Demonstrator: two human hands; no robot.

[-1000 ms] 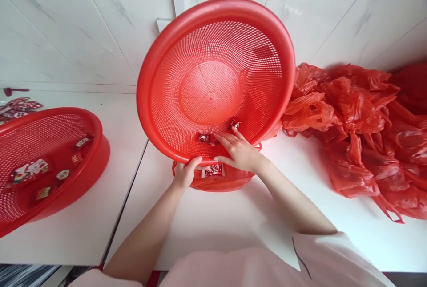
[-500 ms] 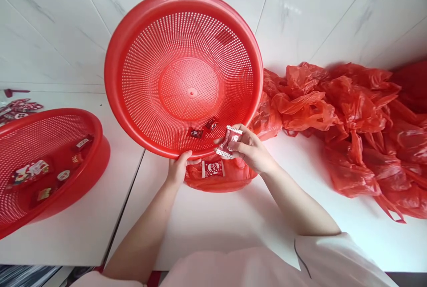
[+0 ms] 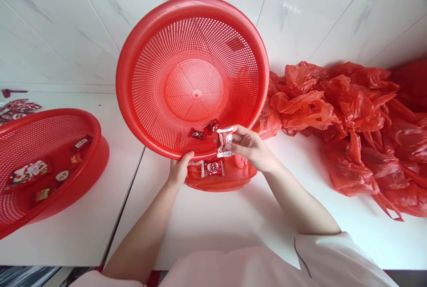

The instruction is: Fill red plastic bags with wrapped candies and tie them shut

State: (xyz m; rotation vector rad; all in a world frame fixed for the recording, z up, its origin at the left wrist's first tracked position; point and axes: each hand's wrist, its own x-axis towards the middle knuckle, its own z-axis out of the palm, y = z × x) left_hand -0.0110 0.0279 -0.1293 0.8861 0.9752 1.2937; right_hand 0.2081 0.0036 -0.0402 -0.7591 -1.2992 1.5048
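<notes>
My left hand [image 3: 180,169] grips the near rim of a red plastic mesh basket [image 3: 126,82], thumb over the edge, so the basket leans up with its inside facing me. Two small dark red wrapped candies [image 3: 198,134] lie low inside it. Between thumb and fingers, my right hand [image 3: 248,147] pinches a red-and-white candy packet [image 3: 225,142] in front of the basket's near rim. Under that rim sits a red plastic bag [image 3: 218,184], with another red-and-white packet [image 3: 212,168] on top of it. The bag's far part is hidden by the basket.
A second red mesh basket [image 3: 96,144] stands at the left with several wrapped sweets in it. Tied red plastic bags [image 3: 353,118] are heaped along the right. Small red packets [image 3: 18,109] lie at the far left. A white tiled wall [image 3: 310,11] rises behind the table.
The basket has shifted a little to the right and tipped slightly. My right hand has turned the packet more upright, still pinching it. My left hand keeps its hold on the rim.
</notes>
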